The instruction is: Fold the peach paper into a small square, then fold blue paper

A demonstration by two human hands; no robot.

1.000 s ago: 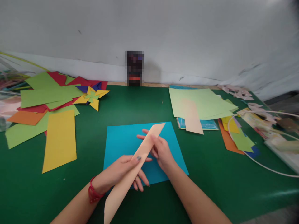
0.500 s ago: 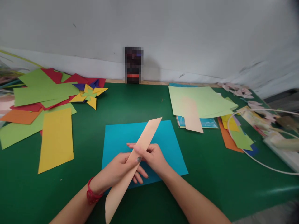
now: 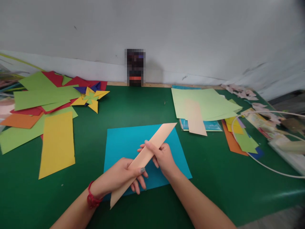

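Observation:
A long peach paper strip with slanted ends is held diagonally above a blue sheet of paper. My left hand grips its lower part, thumb on top and fingers underneath. My right hand pinches the strip around its middle, with the thumb laid across the upper face and the fingertips showing at the far edge. The strip's upper end points to the far right corner of the blue sheet; its lower end hangs past the sheet's near edge.
Left on the green table are a yellow paper piece, a folded paper star and green sheets. At right lie pale green sheets, another peach strip and a white cable. A pixelated dark object stands by the wall.
The peach strip has turned clockwise, its upper end swinging right and its lower end rising into view. My right hand has slid slightly right and up; the left still holds.

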